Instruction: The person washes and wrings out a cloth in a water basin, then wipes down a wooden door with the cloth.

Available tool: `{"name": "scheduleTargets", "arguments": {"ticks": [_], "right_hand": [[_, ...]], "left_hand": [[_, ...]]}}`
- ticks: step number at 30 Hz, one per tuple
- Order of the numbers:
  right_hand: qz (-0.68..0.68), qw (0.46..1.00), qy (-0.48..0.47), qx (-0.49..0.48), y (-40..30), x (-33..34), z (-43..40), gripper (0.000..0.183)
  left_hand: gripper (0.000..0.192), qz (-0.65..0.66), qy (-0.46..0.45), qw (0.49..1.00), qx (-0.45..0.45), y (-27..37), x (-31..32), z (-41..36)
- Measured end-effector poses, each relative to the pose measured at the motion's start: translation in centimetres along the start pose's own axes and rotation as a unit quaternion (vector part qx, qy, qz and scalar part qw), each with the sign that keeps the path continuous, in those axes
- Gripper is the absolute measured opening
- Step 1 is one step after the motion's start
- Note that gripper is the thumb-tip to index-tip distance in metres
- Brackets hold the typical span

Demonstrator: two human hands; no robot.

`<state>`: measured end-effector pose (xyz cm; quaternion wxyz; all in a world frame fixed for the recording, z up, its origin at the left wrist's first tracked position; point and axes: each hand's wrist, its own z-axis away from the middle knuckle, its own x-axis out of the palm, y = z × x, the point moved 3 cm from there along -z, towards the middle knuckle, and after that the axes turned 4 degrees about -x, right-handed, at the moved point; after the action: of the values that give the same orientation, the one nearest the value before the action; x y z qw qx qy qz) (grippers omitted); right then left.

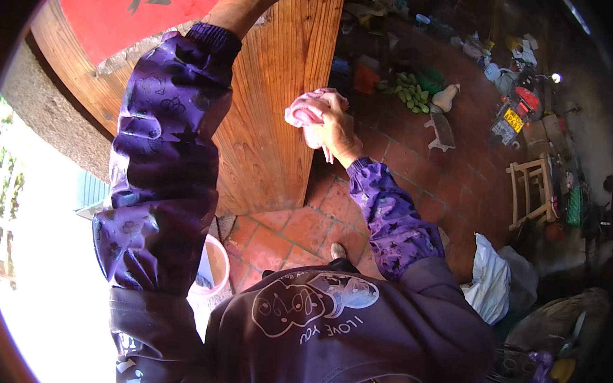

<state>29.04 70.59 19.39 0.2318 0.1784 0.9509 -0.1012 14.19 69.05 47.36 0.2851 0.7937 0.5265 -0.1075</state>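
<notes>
My right hand [338, 131] grips a bunched pink cloth [306, 109] at the side edge of a varnished wooden door [267, 154]. The cloth lies against the edge, and one end of it hangs below my fingers. Up across the door stretches my left arm in a shiny purple sleeve cover [173, 134]. The left hand is out of view past the top of the picture; only the wrist and forearm show. A red paper sheet [140, 15] with black brushed writing is stuck on the door, its lower border ragged and whitish.
A pink-rimmed bucket [224, 262] stands by the door's foot on red floor tiles [271, 241]. Farther in are green gourds [413, 96], a pale squash [445, 98], a low stool [442, 130], a wooden frame [532, 191] and a motorcycle [520, 111]. A white sack [489, 281] sits at my right.
</notes>
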Motion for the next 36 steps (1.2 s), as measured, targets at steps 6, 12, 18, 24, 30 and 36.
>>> {"name": "scheduleTargets", "arguments": {"ticks": [6, 12, 18, 24, 30, 36], "right_hand": [[-0.023, 0.995, 0.100, -0.001, 0.3, -4.8, -11.8, 0.028], [-0.155, 0.963, 0.220, 0.030, -0.3, -5.5, -15.9, 0.049], [-0.044, 0.987, 0.155, -0.020, -0.4, -4.4, -7.8, 0.047], [-0.095, 0.980, 0.144, 0.103, 0.7, -6.4, -9.1, 0.030], [-0.086, 0.955, 0.277, -0.061, -0.1, -13.4, -26.5, 0.052], [0.091, 0.931, 0.324, -0.140, -0.7, -12.5, -28.9, 0.053]], "left_hand": [[0.030, -0.017, 0.025, 1.000, -0.007, 0.0, -1.0, -0.5], [0.033, -0.015, -0.047, 0.998, -0.031, -2.0, 1.3, 0.7], [0.035, -0.016, -0.030, 0.999, -0.038, -0.5, 1.1, -0.2], [0.021, -0.002, -0.044, 0.999, 0.020, -1.5, 1.7, -1.8], [0.013, 0.359, -0.092, 0.926, -0.076, -1.7, 2.9, -1.7], [0.015, 0.447, -0.113, 0.882, -0.100, -0.9, 2.7, 0.2]]}}
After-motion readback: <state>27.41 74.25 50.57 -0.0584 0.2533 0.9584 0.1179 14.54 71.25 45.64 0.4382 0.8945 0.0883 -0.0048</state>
